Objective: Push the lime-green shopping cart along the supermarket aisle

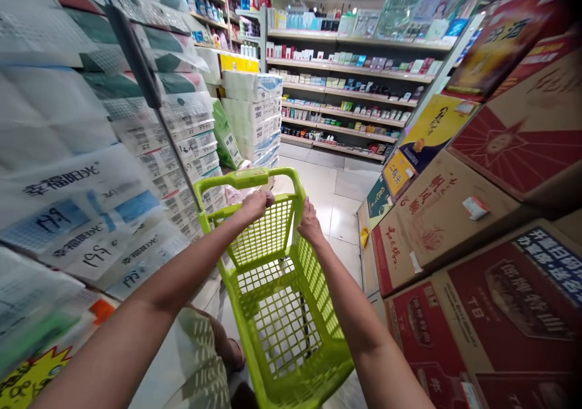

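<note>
A lime-green plastic shopping cart (291, 391) stands right in front of me, its lattice basket holding nothing that I can see. My left hand (257, 206) is closed over the top edge of the cart's inner flap, just below the handle bar (245, 180). On the cart's right rim, near the handle corner, my right hand (310, 221) is closed with its fingers wrapped over the edge; the fingertips are partly hidden. A thin metal pole with a dark grey sleeve (136, 57) rises from the cart's left corner.
Wrapped paper packs (150, 209) are stacked high along the left, close to the cart. Cardboard cartons (436, 215) rise on the right. Shelves of small boxed goods (345, 63) stand across the back, beyond a strip of tiled floor (318, 172).
</note>
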The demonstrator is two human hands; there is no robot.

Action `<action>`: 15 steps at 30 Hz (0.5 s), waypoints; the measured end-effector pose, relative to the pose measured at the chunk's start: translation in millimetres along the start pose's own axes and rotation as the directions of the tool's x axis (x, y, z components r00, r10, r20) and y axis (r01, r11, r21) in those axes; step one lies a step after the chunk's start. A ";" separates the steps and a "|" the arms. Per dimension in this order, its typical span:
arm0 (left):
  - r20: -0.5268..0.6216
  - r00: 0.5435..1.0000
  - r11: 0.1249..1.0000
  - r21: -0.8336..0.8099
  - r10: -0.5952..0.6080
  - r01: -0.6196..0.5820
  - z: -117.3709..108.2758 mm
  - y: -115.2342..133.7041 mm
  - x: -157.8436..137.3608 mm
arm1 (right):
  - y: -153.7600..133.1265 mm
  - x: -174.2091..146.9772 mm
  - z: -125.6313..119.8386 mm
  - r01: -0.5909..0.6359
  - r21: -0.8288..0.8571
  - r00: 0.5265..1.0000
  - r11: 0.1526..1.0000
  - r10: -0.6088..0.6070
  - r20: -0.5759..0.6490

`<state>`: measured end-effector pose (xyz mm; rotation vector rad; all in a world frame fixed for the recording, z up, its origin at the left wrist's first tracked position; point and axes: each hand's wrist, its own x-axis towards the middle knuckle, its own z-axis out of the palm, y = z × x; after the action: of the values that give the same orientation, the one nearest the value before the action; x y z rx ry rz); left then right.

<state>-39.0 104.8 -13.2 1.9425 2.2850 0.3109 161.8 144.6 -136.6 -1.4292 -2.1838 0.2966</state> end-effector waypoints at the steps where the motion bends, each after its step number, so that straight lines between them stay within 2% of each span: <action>1: 0.011 1.000 1.000 -0.017 0.014 -0.014 6.3 14.0 9.0 | -2.7 -0.8 0.3 -0.015 0.023 1.000 1.000 0.014 0.009; 5: 0.075 0.989 0.992 -0.041 0.125 -0.122 22.8 61.8 37.3 | -11.7 -1.9 0.4 -0.018 0.051 1.000 0.999 0.018 0.007; 8: 0.081 0.974 0.977 -0.028 0.212 -0.210 26.3 73.0 42.5 | -13.8 -1.2 0.2 -0.017 0.062 1.000 0.998 0.018 -0.024; 11: 0.076 0.966 0.969 -0.001 0.247 -0.248 21.0 54.4 30.9 | -13.4 -1.0 -1.1 -0.023 0.092 0.999 0.995 0.027 -0.042; 15: 0.025 0.968 0.956 0.155 0.248 -0.249 -3.3 -9.3 -2.7 | -12.4 -2.0 -4.3 -0.039 0.116 0.999 0.992 0.043 -0.026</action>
<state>-48.2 100.5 -12.2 2.3110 2.1201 0.1521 154.9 137.2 -128.1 -1.4074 -2.0811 0.4075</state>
